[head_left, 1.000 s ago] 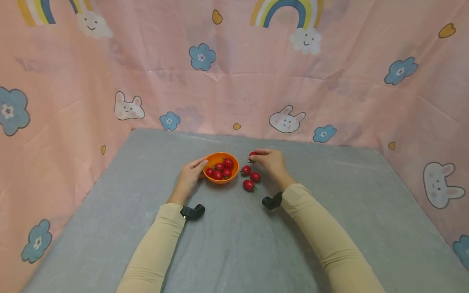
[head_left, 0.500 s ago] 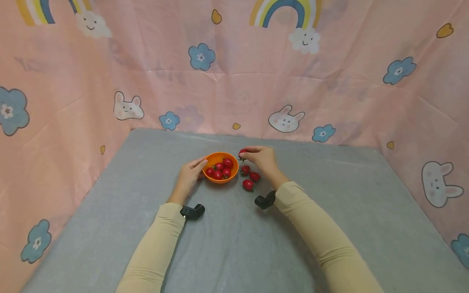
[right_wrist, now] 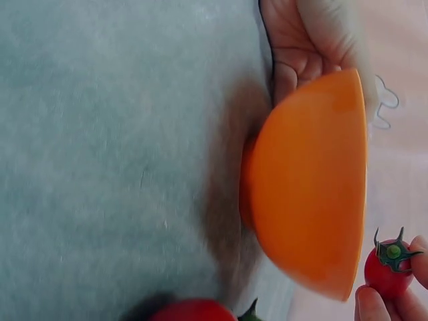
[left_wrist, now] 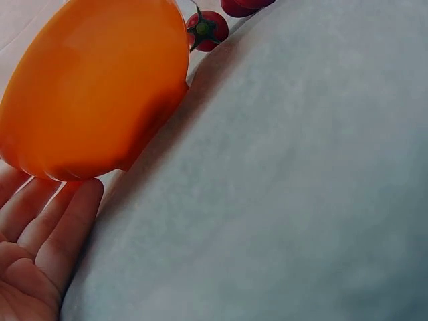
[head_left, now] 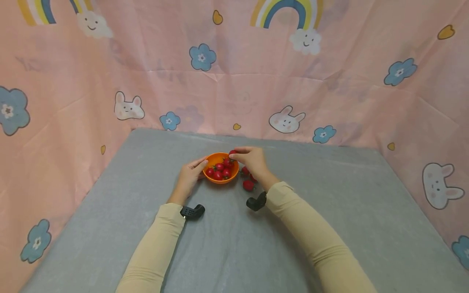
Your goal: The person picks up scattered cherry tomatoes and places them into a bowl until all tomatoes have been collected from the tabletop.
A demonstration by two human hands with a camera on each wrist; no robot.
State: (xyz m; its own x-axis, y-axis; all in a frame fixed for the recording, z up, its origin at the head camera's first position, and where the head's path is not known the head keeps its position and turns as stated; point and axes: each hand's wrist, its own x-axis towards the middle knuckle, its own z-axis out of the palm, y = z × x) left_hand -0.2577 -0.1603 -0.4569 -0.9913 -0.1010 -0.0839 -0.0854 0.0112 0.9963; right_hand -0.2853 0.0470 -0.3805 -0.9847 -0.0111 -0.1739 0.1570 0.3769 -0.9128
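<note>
An orange bowl (head_left: 221,182) with several red cherry tomatoes (head_left: 218,167) inside stands on the grey cloth. My left hand (head_left: 187,179) holds it from the left, thumb at the rim; in the left wrist view its fingers (left_wrist: 63,227) touch the lower side of the bowl. My right hand (head_left: 253,160) pinches a cherry tomato (right_wrist: 388,275) by its sides, green stalk showing, just above the far right part of the bowl's rim. Below that hand, loose tomatoes (head_left: 248,185) lie on the cloth right of the bowl, partly hidden by it.
Grey cloth (head_left: 220,244) covers the table. Behind and on both sides hangs a pink curtain (head_left: 234,89) printed with rabbits, flowers and rainbows. A black wrist camera (head_left: 193,211) sits on the left wrist and another camera (head_left: 256,202) on the right.
My right hand has moved left with the pinched tomato, from beyond the loose tomatoes to over the bowl's rim. My left hand and the bowl have stayed in place.
</note>
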